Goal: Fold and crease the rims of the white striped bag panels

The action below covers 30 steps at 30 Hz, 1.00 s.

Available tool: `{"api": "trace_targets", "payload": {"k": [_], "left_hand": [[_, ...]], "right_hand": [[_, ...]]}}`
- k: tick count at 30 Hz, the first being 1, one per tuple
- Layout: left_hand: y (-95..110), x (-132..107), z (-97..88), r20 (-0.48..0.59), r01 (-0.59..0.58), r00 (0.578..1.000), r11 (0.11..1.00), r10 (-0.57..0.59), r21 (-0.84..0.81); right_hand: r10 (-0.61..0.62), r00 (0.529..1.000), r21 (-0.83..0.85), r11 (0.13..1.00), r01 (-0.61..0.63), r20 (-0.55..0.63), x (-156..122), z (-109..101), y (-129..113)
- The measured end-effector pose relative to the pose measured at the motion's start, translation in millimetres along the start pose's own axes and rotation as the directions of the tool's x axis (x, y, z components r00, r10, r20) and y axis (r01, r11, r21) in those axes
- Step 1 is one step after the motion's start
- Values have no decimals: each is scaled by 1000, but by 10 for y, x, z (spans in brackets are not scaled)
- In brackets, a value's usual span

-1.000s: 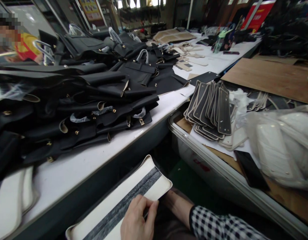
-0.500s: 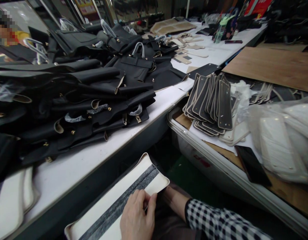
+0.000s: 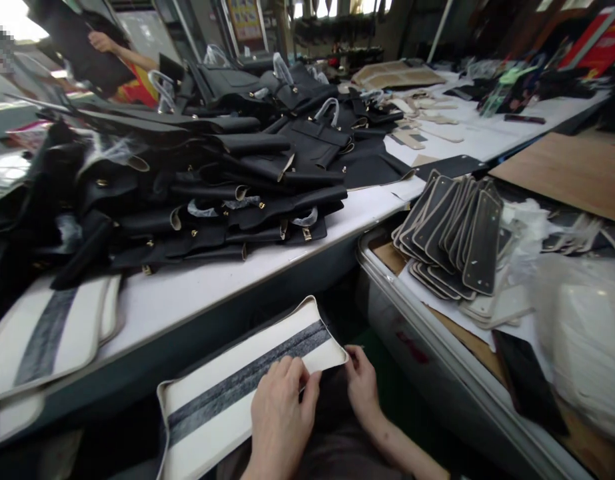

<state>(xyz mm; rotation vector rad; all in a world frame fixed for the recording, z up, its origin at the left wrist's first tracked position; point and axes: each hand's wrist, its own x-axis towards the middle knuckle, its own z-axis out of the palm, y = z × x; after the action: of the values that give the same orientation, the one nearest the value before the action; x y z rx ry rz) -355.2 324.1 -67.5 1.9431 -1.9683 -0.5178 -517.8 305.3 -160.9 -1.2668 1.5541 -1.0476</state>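
Observation:
A cream bag panel [image 3: 227,360] with a dark grey stripe down its length lies over my lap, its edges turned up at the corners. My left hand [image 3: 282,407] pinches the near long edge, thumb and fingers pressed together there. At the panel's right corner my right hand [image 3: 363,387] grips the rim between thumb and fingers. Black material shows along the panel's far side; its underside is hidden.
Black bags [image 3: 212,200] with gold clasps are heaped on the white table [image 3: 197,293]. More striped panels [image 3: 62,327] overhang its left edge. At right, a plastic bin [image 3: 412,320] carries black base pieces [image 3: 452,233] and a phone [image 3: 530,380]. A person's hand [image 3: 103,42] shows behind.
My right hand has come out from under the panel and now holds its right corner. My left hand keeps its pinch. The view has shifted left, and a co-worker's arm is raised behind.

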Motion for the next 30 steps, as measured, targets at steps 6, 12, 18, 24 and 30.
{"api": "trace_targets", "payload": {"k": [6, 12, 18, 24, 30], "left_hand": [[20, -37, -3, -2, 13, 1000, 998, -13, 65], [-10, -177, -55, 17, -59, 998, 997, 60, -47], [-85, -365, -214, -84, -72, 994, 997, 74, 28], [-433, -546, -232, -12, -25, 1000, 998, 24, -65], [-538, -582, -115, -136, -107, 986, 991, 95, -85]], "right_hand": [[-719, 662, -211, 628, 749, 211, -483, -310, -384], [-757, 550, -427, 393, 814, 352, -425, -139, -412], [-781, 507, -472, 314, 824, 364, -375, -119, -357], [-788, 509, -469, 325, 821, 345, -359, -27, -450], [-835, 418, -363, 289, 886, 358, -357, 179, -567]]}}
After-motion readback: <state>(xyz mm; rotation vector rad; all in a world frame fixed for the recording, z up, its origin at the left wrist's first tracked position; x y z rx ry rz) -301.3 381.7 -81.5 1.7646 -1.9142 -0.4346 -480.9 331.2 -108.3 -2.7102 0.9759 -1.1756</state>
